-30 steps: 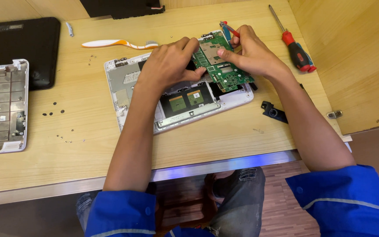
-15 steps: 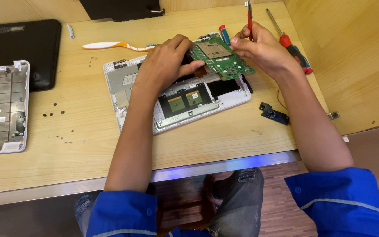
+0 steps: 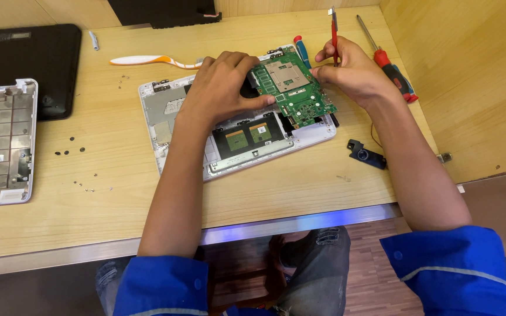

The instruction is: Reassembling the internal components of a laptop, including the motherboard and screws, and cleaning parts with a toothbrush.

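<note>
- Head cam: white laptop base [image 3: 177, 117] lies opened up mid-desk.
- Green circuit board [image 3: 294, 88] sits tilted over the base's right end.
- Left hand [image 3: 221, 85] pinches the board's left edge.
- Right hand [image 3: 352, 73] touches the board's right edge, fingers clenched round a thin red tool [image 3: 334, 35].
- 2 screwdrivers: red one [image 3: 390, 61] right of the base, blue one [image 3: 303, 50] at its top edge.

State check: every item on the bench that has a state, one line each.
Green circuit board: lifted, tilted, gripped both sides.
White laptop base: open, internals exposed.
Left hand: on board's left edge.
Right hand: holds red tool upright.
Red-handled screwdriver: lying loose.
Screws: out, scattered.
</note>
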